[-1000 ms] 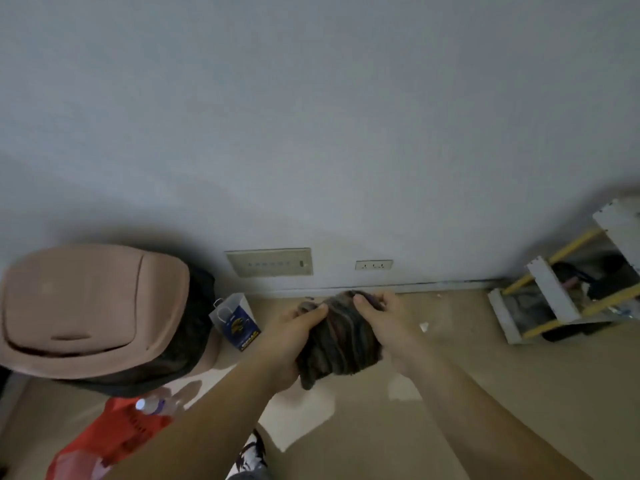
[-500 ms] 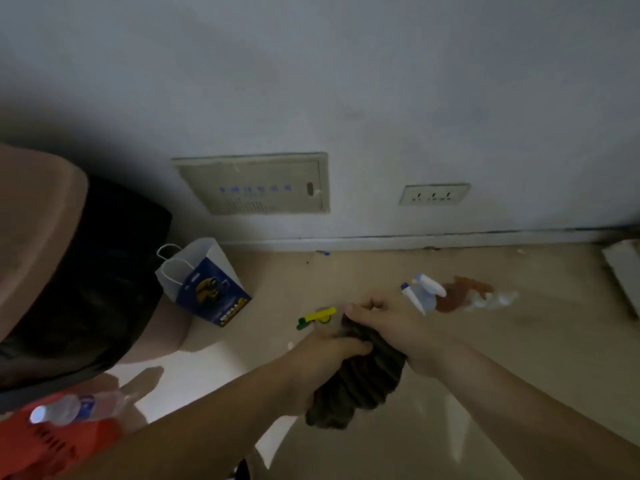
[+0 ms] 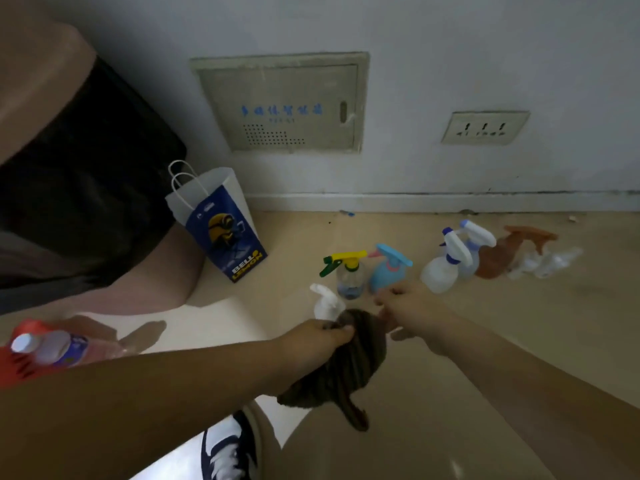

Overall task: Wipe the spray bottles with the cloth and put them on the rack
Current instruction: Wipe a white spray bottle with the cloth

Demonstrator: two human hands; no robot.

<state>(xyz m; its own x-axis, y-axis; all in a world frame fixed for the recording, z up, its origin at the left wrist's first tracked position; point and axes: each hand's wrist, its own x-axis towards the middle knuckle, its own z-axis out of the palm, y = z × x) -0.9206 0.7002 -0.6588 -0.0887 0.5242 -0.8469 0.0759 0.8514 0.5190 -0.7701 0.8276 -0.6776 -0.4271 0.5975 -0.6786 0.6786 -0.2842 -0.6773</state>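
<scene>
Closest to me, my shoe (image 3: 227, 453) shows at the bottom edge. Above it my left hand (image 3: 313, 339) has its fingers (image 3: 341, 330) bunched tight on the dark cloth (image 3: 341, 370), which hangs down in a loose fold. A white-topped spray bottle (image 3: 325, 303) stands touching the cloth, just behind that hand. My right hand (image 3: 414, 306) is stretched forward beside it with loose, slightly spread fingers; it grips nothing I can see, though blur hides the tips.

Just past it stand a clear bottle (image 3: 349, 277) with a yellow and green trigger and a little blue liquid at the bottom, and beside that a light blue bottle (image 3: 384, 273). To the right are two white bottles (image 3: 441, 271), a brown bottle (image 3: 497, 259) and a clear one (image 3: 554, 261) that seems to lie on its side.

At far left a red basket (image 3: 14, 362) carries a capped plastic bottle (image 3: 52, 348). A paper bag (image 3: 223, 233) leans by the black-lined bin (image 3: 79, 174); what either holds is hidden. Bare floor (image 3: 519, 341) spreads right of my arm up to the baseboard (image 3: 450, 202).
</scene>
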